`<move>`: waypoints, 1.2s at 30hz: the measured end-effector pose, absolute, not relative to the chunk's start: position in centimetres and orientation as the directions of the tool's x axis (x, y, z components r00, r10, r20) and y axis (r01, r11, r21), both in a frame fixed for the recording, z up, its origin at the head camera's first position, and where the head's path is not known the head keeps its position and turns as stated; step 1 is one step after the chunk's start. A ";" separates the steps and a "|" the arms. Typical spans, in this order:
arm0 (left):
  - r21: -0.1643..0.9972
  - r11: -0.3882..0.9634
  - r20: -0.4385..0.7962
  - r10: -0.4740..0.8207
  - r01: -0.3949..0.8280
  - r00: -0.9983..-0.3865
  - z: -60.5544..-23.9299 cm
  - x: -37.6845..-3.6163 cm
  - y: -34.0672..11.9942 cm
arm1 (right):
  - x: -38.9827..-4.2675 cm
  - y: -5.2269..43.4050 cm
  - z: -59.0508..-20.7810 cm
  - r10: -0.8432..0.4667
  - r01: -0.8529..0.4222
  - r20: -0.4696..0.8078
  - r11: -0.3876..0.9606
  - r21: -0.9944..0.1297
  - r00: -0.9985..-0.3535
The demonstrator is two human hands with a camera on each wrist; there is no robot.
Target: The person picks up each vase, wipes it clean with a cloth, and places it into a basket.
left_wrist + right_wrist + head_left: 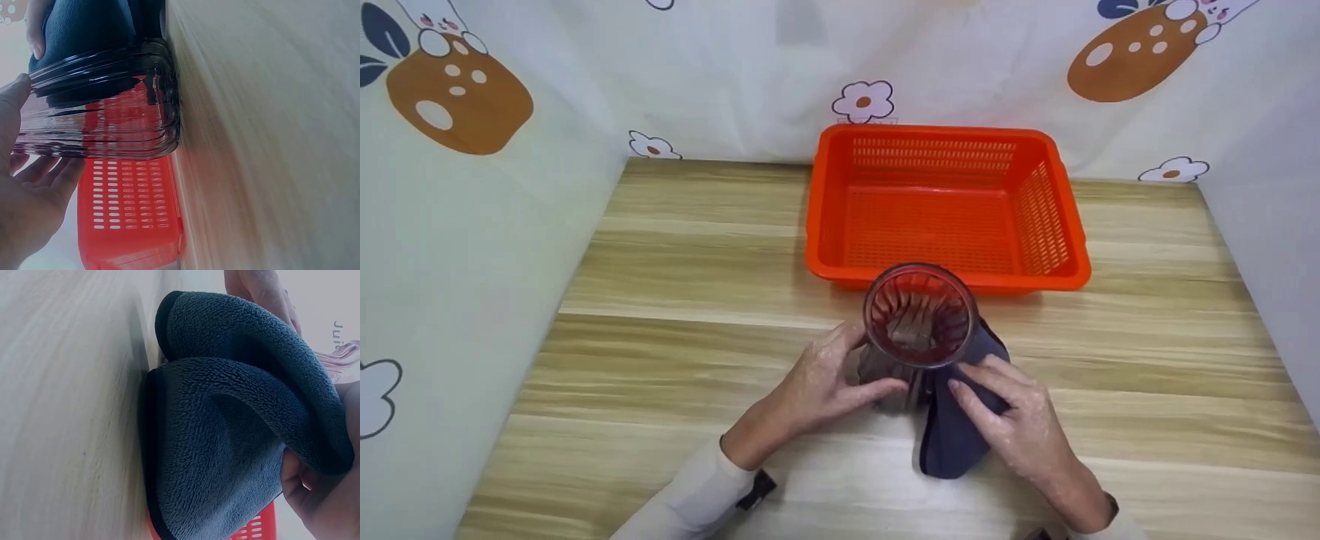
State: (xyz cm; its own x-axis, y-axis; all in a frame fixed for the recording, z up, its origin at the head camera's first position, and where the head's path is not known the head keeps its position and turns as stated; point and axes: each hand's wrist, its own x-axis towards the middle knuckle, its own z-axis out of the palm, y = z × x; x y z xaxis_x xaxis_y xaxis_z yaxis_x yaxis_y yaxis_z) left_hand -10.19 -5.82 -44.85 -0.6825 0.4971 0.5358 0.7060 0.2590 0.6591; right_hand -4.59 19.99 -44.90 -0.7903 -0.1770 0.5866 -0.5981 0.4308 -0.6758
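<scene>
A ribbed, dark-tinted glass vase point(911, 356) stands upright in front of the basket, its wide mouth facing up, its base close over the table in the left wrist view. My left hand point(821, 379) holds it from the left, thumb on the near side and fingers point(53, 174) curled about the far side. On the vase's right, my right hand point(1020, 412) pinches a dark blue-grey towel point(960, 435) with black edging, close against the glass. Folds of the towel point(225, 416) drape down toward the table in the right wrist view and hide part of the vase.
An orange plastic basket point(1072, 259) with slotted walls sits just behind the vase, against the back wall. Light walls with printed fruit and flowers enclose the wood-grain table point(675, 360) at the back and on both sides.
</scene>
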 end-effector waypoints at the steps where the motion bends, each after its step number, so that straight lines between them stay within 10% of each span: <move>1: 0.660 0.259 0.535 0.498 0.705 -0.683 -44.8 -10.2 -5.8 | -4.6 20.0 -44.9 -0.179 -0.599 0.588 0.434 -0.672 -0.789; 36: 0.678 0.232 0.530 0.504 0.697 -0.683 -44.9 -10.3 -6.0 | -4.6 21.0 -45.1 -0.301 -0.471 0.364 0.604 -0.643 -0.882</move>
